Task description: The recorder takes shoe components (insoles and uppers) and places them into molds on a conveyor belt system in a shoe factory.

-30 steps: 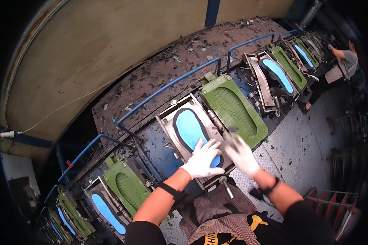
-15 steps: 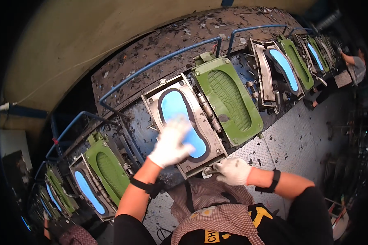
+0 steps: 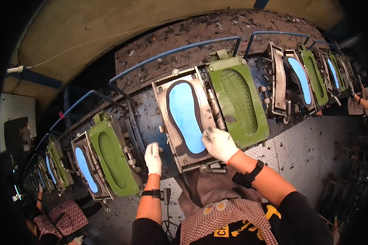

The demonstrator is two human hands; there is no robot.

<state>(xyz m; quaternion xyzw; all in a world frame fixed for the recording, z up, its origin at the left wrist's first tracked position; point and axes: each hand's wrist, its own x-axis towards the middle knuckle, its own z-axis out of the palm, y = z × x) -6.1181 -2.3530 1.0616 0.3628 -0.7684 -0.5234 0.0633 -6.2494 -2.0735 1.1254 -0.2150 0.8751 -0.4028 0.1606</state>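
Observation:
A bright blue shoe-sole-shaped piece (image 3: pixel 185 110) with a dark border lies in the metal half of a sole mould (image 3: pixel 160 98) in front of me. Over the lower right edge of that piece is my right hand (image 3: pixel 220 143) in a white glove. Its fingers are curled and pressed together at the dark border; what they hold, if anything, is hidden. Left of the mould, my left hand (image 3: pixel 153 159), also gloved, is raised with fingers up and the thumb apart, holding nothing visible. Hinged to the mould's right side is a green lid (image 3: pixel 255 116) with a tread-patterned, sole-shaped hollow.
A handle (image 3: pixel 213 170) sticks out at the mould's front. Similar moulds with green lids (image 3: pixel 110 159) line the bench on both sides. Blue rails (image 3: pixel 180 48) run behind, before a scrap-strewn surface (image 3: pixel 151 53). Other people work at the far right (image 3: pixel 362 102) and lower left.
My left hand has moved off the blue piece to the mould's left. My right hand has let go of the front handle and moved up to the piece's edge. The view has shifted.

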